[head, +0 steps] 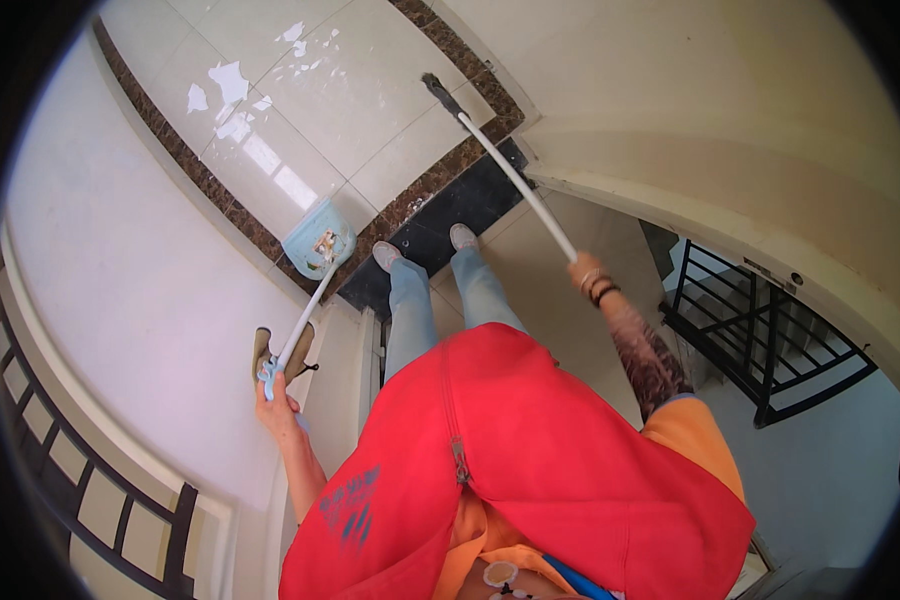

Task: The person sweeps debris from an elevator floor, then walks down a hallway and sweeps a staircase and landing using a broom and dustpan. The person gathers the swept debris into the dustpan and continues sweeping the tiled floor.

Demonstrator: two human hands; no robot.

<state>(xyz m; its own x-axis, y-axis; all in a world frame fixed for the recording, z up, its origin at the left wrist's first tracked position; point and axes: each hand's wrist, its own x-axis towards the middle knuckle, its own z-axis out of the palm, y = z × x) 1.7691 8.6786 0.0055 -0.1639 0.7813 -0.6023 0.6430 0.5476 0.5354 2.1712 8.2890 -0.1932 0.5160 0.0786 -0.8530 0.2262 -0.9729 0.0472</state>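
Observation:
My left hand [279, 409] grips the light-blue top of a long-handled dustpan [305, 232]. Its pan rests on the tiles at the left, with some debris inside. In my right hand [586, 274] is the white handle of a broom [521, 184]. The dark broom head [441, 91] points away from me, over the floor near the right-hand wall. Several white broken pieces [230, 82] lie scattered on the tiles beyond the dustpan, and smaller fragments [300, 49] spread farther back.
A black stone threshold [435, 236] runs under my shoes [463, 237]. Brown marble borders [195, 172] edge the tiled floor [360, 97]. Walls close in on both sides. A metal door handle [289, 360] sits beside my left hand. Black railings [772, 337] stand at the right, by stairs.

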